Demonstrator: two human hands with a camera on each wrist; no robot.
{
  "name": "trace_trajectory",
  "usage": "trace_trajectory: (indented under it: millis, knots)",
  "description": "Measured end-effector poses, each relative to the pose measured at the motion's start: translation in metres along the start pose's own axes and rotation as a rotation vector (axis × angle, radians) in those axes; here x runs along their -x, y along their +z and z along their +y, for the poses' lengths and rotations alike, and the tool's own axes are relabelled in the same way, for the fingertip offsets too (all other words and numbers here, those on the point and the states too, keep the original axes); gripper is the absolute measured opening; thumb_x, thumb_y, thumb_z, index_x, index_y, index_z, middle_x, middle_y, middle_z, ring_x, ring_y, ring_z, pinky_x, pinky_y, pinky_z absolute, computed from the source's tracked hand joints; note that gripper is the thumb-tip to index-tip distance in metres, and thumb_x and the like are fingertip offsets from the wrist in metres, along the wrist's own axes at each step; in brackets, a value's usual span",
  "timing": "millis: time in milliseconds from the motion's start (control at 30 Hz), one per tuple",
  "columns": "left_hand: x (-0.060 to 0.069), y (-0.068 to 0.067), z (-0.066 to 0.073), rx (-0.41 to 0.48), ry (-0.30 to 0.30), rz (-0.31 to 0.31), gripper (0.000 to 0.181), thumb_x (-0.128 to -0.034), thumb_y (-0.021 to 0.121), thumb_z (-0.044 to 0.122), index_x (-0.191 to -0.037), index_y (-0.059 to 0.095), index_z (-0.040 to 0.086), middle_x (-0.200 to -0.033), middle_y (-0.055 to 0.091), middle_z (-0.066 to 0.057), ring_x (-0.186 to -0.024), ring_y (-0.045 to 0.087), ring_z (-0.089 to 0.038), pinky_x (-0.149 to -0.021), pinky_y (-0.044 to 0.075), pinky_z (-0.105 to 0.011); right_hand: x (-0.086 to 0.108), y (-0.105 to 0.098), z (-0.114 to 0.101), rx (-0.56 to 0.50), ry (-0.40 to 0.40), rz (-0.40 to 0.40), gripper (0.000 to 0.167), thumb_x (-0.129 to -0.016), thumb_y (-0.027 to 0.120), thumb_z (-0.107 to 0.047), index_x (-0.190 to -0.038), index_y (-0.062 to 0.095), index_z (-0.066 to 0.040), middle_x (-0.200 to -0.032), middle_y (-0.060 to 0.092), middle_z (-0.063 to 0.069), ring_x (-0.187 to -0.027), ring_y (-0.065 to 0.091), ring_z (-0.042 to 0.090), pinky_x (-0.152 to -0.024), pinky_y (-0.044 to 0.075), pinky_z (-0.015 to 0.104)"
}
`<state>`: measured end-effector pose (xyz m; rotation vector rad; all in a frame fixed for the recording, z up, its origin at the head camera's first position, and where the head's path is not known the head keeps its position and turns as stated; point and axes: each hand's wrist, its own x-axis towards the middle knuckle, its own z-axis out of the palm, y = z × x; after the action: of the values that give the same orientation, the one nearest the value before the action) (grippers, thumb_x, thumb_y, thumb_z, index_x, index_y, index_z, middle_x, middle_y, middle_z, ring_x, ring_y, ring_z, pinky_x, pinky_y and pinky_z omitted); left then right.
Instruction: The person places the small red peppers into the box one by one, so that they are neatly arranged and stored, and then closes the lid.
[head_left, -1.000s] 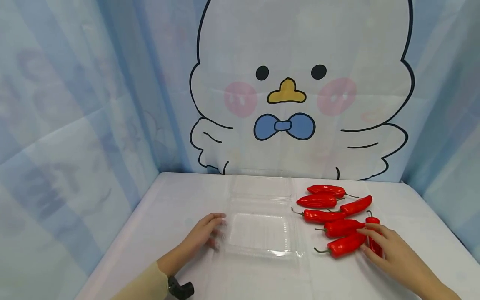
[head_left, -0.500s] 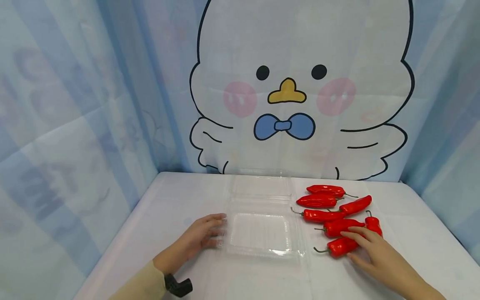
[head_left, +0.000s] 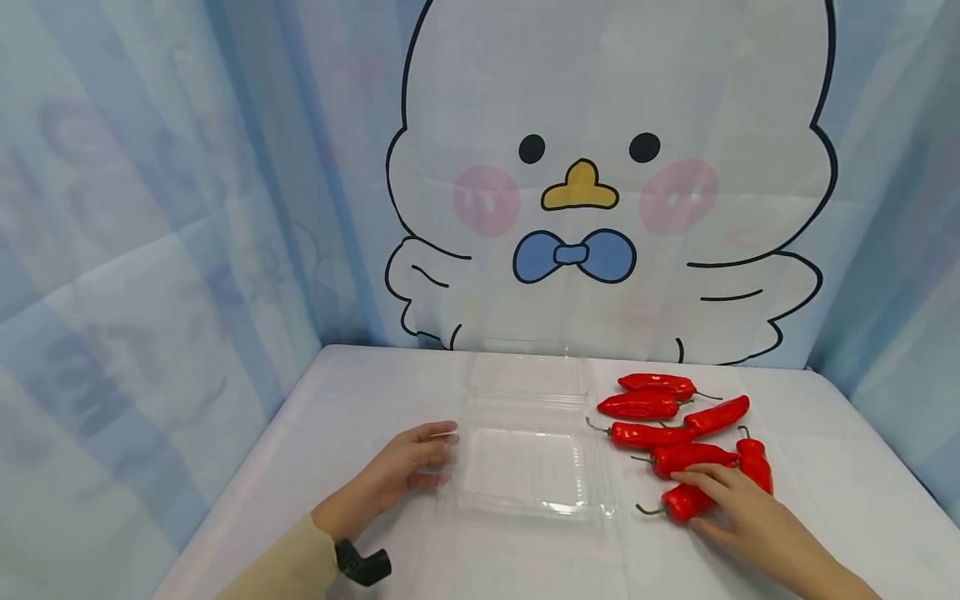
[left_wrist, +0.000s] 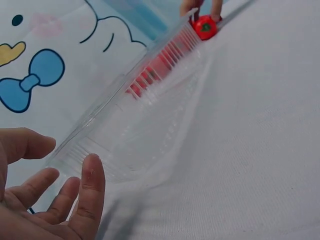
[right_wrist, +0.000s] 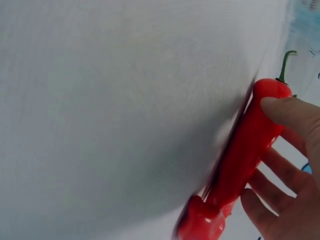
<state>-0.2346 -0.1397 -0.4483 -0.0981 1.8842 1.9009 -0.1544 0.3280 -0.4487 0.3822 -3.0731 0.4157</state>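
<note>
My left hand [head_left: 408,467] is at the left edge of a clear plastic clamshell container [head_left: 525,508], its fingers loosely bent in the left wrist view. The container lies with its lid folded back, and nothing is seen inside. My right hand [head_left: 746,517] holds the nearest red pepper [head_left: 686,503]. In the right wrist view the thumb lies on this pepper [right_wrist: 250,145] near its stem, with the fingers on its other side. Directly behind it is another red pepper [head_left: 690,457], and an upright-lying pepper [head_left: 752,462] is partly hidden by my hand.
Several more red peppers, among them one at the back [head_left: 656,384], lie in a loose group right of the container. The white-covered table [head_left: 360,383] meets a blue curtain [head_left: 187,250] at the left and a cartoon-printed cloth [head_left: 570,308] behind.
My right hand has moved left from beside the rightmost pepper onto the nearest one, which it now grips. My left hand stays by the container, and its fingers have shifted slightly.
</note>
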Motion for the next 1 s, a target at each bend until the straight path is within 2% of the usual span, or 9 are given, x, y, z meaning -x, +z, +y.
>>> trace_trajectory:
  millis: [367, 733, 1000]
  knots:
    - [0.0007, 0.0025, -0.0004, -0.007, 0.008, -0.014, 0.062, -0.0988, 0.063, 0.011, -0.157, 0.041, 0.008, -0.154, 0.049, -0.021, -0.112, 0.063, -0.027, -0.089, 0.061, -0.037, -0.0015, 0.0033, -0.0041, 0.053, -0.032, 0.026, 0.060, -0.066, 0.096, -0.030, -0.121, 0.074, -0.021, -0.120, 0.068, 0.010, -0.112, 0.063, 0.035, -0.077, 0.062, 0.052]
    - [0.0012, 0.0016, -0.0004, -0.033, 0.025, -0.051, 0.060, -0.1001, 0.063, 0.011, -0.155, 0.042, 0.004, -0.156, 0.046, -0.023, -0.122, 0.064, -0.030, -0.093, 0.060, -0.042, -0.0019, 0.0050, -0.0048, 0.005, -0.021, 0.028, 0.061, -0.065, 0.096, -0.035, -0.121, 0.075, -0.021, -0.119, 0.068, 0.011, -0.109, 0.063, 0.033, -0.073, 0.063, 0.049]
    - [0.0012, 0.0012, -0.0017, -0.033, 0.033, -0.061, 0.059, -0.1002, 0.062, 0.010, -0.155, 0.042, 0.003, -0.156, 0.046, -0.023, -0.124, 0.063, -0.031, -0.094, 0.060, -0.041, -0.0030, 0.0036, -0.0080, -0.005, -0.009, 0.018, 0.064, -0.068, 0.094, -0.035, -0.126, 0.072, -0.017, -0.123, 0.067, 0.015, -0.112, 0.063, 0.038, -0.074, 0.063, 0.053]
